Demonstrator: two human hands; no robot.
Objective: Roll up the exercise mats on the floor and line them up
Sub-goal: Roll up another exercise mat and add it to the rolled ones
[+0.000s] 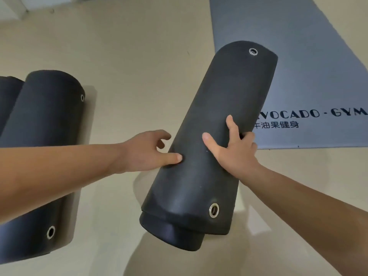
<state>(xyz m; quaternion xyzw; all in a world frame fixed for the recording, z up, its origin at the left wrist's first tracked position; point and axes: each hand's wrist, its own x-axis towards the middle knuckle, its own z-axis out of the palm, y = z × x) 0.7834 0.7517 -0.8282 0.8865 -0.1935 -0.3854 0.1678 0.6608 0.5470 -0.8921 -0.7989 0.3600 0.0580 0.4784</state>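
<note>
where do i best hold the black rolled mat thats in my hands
Grip the rolled mat around its middle, one hand from each long side, as the left hand and right hand do. It is a long cylinder whose inner layers poke out at the near end.

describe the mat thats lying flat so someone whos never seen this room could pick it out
On the beige floor, look past the black roll held in the middle, to the upper right. A grey mat lies flat there. Unlike the black rolls with metal eyelets on the left, it is unrolled and printed with AVOCADO-GYM.
</note>
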